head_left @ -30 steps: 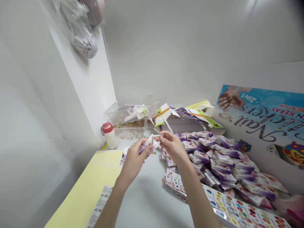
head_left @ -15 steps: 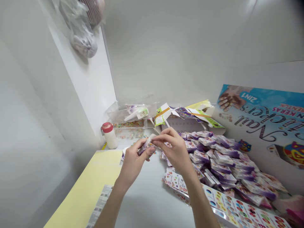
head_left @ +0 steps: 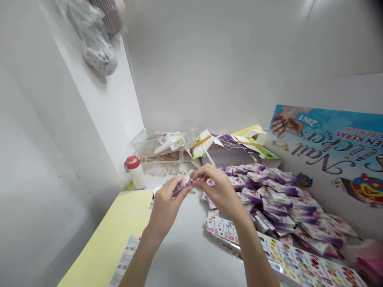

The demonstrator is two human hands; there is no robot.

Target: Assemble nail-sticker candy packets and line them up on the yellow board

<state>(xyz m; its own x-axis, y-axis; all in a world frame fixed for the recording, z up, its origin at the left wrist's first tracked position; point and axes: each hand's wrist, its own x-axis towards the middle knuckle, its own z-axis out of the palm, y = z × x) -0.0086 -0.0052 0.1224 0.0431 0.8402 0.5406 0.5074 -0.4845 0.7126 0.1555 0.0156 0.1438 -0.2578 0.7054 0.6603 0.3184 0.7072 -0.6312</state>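
Note:
My left hand (head_left: 166, 199) grips a small white-and-purple printed box (head_left: 181, 183) between thumb and fingers, above the white tabletop. My right hand (head_left: 217, 189) meets it at the box's right end, with thumb and fingertips pinched at a pale flap (head_left: 190, 173). The fingers hide part of the box, and anything small between the right fingertips cannot be made out. Just behind the hands, small colourful bits (head_left: 192, 192) lie on the table. To the right of my right hand spreads a heap of similar small boxes (head_left: 275, 197).
Printed sticker sheets (head_left: 299, 257) lie at front right, before a large "Nail Stickers" carton (head_left: 326, 147). A red-capped bottle (head_left: 136, 172) and clear plastic trays (head_left: 163, 157) stand at back left. Yellow card (head_left: 119, 227) covers the left edge. An opened carton (head_left: 230, 155) sits behind.
My right fingertips have curled closer round the end of the box, and the box has turned slightly in my left hand. The whole view has shifted a little.

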